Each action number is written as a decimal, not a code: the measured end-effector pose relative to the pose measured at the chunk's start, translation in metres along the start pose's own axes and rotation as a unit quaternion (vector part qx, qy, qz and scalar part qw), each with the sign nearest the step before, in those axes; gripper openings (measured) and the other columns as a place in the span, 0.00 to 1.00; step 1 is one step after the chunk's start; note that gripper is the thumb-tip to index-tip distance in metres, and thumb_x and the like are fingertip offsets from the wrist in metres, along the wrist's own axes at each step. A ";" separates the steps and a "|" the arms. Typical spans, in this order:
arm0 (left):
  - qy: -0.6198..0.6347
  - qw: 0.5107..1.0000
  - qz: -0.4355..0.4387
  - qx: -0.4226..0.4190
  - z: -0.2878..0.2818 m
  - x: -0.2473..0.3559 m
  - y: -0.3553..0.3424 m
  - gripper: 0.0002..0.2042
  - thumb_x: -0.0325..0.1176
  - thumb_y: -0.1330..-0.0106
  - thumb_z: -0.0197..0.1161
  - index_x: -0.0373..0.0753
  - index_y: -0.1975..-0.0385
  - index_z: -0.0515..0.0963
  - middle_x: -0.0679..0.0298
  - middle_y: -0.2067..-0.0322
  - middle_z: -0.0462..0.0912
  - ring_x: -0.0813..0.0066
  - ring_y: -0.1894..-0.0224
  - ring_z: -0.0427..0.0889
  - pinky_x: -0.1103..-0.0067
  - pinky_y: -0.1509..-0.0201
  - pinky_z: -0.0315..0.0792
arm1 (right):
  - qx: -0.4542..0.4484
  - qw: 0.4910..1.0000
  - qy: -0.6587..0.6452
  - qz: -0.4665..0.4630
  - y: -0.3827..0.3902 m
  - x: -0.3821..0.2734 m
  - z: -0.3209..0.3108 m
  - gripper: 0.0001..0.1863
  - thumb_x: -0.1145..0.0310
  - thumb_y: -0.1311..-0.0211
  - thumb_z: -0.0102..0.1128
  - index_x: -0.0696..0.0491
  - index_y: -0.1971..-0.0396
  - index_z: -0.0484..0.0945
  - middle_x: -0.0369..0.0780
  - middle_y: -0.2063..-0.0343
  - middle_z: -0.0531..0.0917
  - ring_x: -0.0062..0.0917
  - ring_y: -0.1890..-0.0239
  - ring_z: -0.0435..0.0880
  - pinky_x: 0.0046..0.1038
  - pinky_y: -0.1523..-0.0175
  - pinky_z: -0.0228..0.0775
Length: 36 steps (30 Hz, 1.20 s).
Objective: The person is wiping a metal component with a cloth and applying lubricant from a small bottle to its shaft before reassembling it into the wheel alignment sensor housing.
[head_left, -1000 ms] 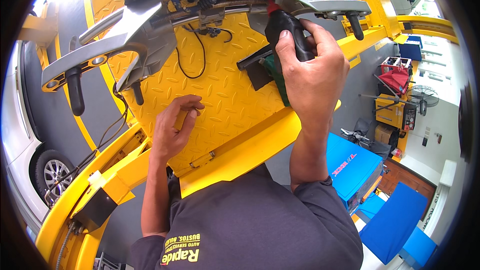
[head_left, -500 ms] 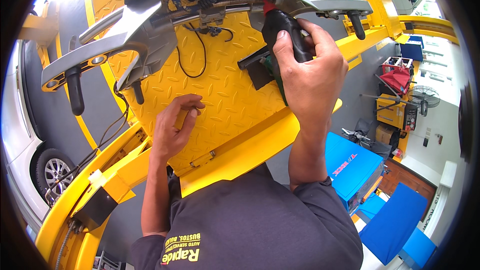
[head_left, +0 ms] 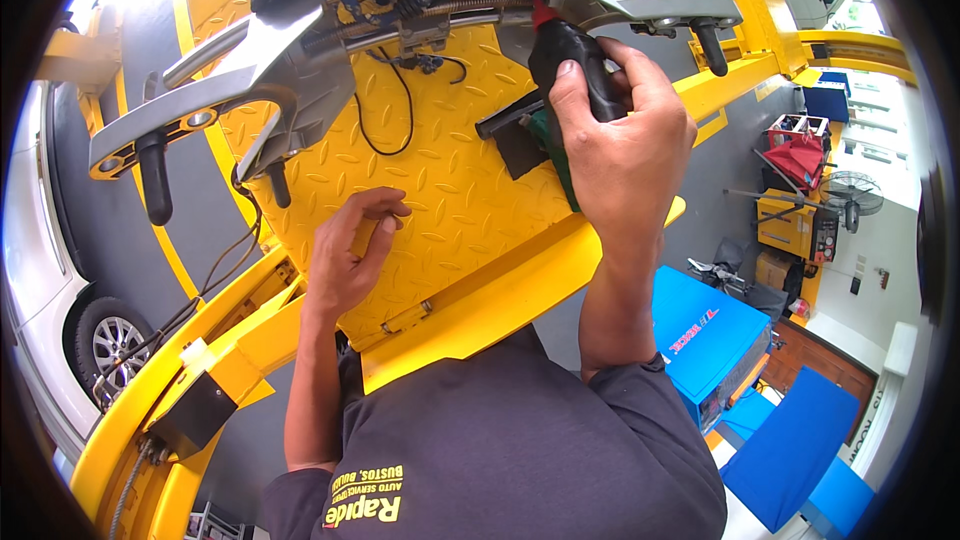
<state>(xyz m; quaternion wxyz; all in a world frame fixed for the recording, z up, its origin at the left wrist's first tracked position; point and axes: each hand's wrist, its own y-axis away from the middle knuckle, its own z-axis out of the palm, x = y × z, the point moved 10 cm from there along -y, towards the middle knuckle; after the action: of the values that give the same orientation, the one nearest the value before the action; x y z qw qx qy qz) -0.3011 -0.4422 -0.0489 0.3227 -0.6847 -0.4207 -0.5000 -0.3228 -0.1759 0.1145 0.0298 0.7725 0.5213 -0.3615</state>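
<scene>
My right hand (head_left: 625,130) is wrapped around a black squeeze bottle (head_left: 566,65) with a red nozzle. The nozzle is up against, or very close to, the threaded rod (head_left: 440,12) of a silver metal clamp frame (head_left: 270,50). Black pegs stick out from the arms of this frame. Lower left, my left hand (head_left: 350,250) hovers over a yellow diamond-plate surface (head_left: 450,140), holding nothing, its fingers loosely bent and the thumb apart. Beside the bottle lie a black block-shaped piece (head_left: 515,145) and something dark green, partly behind my right hand.
A thin black cord (head_left: 410,120) loops down from the frame. Yellow lift beams surround me, and a raised yellow flap (head_left: 480,305) crosses before my body. A white car (head_left: 50,270) stands at left; a blue box (head_left: 705,335) and a fan (head_left: 848,198) are at right.
The bottle's red nozzle has shifted slightly to the right along the rod, with my right hand still gripping it. My left hand has hardly moved.
</scene>
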 end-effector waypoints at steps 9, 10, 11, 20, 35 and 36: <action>-0.001 1.000 -0.003 -0.001 0.000 -0.002 0.001 0.14 0.19 0.26 0.63 0.34 0.43 0.81 0.57 0.57 0.92 0.63 0.53 0.92 0.72 0.46 0.82 | -0.003 1.000 -0.006 -0.007 0.000 -0.004 0.001 0.19 0.63 0.34 0.73 0.62 0.51 0.88 0.49 0.61 0.91 0.38 0.63 0.94 0.36 0.56 0.86; -0.002 1.000 -0.004 -0.002 0.000 -0.002 0.000 0.14 0.19 0.26 0.63 0.34 0.43 0.81 0.57 0.57 0.92 0.63 0.53 0.92 0.72 0.46 0.82 | -0.004 1.000 -0.002 0.004 -0.002 0.001 -0.001 0.19 0.63 0.34 0.73 0.63 0.51 0.88 0.49 0.61 0.91 0.38 0.63 0.94 0.36 0.56 0.86; -0.002 1.000 -0.003 -0.001 0.000 -0.002 0.000 0.14 0.19 0.26 0.63 0.34 0.43 0.81 0.57 0.57 0.92 0.63 0.53 0.92 0.72 0.46 0.82 | -0.005 1.000 0.003 0.014 -0.002 0.004 -0.002 0.19 0.63 0.34 0.73 0.63 0.51 0.88 0.49 0.61 0.91 0.38 0.63 0.94 0.35 0.56 0.86; -0.005 1.000 0.002 0.000 0.000 0.001 0.000 0.14 0.19 0.27 0.63 0.34 0.44 0.81 0.57 0.57 0.92 0.63 0.54 0.92 0.72 0.46 0.82 | -0.001 1.000 -0.009 -0.011 0.001 -0.004 0.003 0.21 0.62 0.34 0.75 0.61 0.47 0.88 0.44 0.67 0.91 0.24 0.67 0.90 0.26 0.59 0.82; 0.013 1.000 -0.007 -0.003 0.001 0.000 0.000 0.14 0.18 0.26 0.61 0.31 0.44 0.81 0.56 0.56 0.91 0.67 0.53 0.91 0.73 0.45 0.82 | -0.009 1.000 -0.013 -0.010 0.001 -0.007 0.002 0.21 0.64 0.35 0.74 0.63 0.49 0.88 0.48 0.62 0.91 0.34 0.65 0.92 0.32 0.57 0.85; 0.012 1.000 -0.008 -0.005 0.001 -0.001 0.000 0.14 0.18 0.26 0.61 0.31 0.44 0.81 0.56 0.56 0.91 0.66 0.53 0.91 0.73 0.45 0.82 | -0.012 1.000 -0.015 -0.002 0.000 -0.005 0.001 0.20 0.64 0.35 0.73 0.64 0.50 0.87 0.50 0.60 0.90 0.39 0.64 0.93 0.35 0.55 0.86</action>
<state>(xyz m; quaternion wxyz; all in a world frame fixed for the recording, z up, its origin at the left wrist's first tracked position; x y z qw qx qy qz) -0.3010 -0.4420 -0.0501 0.3206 -0.6770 -0.4195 -0.5128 -0.3247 -0.1805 0.1170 0.0464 0.7657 0.5263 -0.3669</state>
